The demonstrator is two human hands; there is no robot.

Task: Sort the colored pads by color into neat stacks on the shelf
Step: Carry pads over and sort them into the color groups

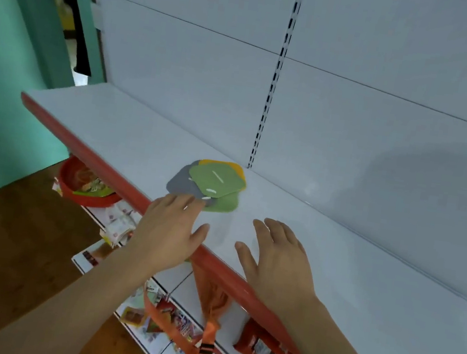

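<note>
Head view. Mixed pile of pads at frame centre on the white shelf (336, 251): green pad (216, 181) on top, grey pad (180, 185) lower left, orange pad (228, 165) showing at the back edge, second green pad (224, 204) underneath at lower right. The pads overlap and are fanned, not squared.

Left hand (172, 229): fingers straight, spread, tips at the pile's near edge; holds nothing.

Right hand (278, 256): fingers extended and open, over bare shelf right of the pile, apart from the pads.

Red trim (88, 158) runs along the shelf front.
</note>
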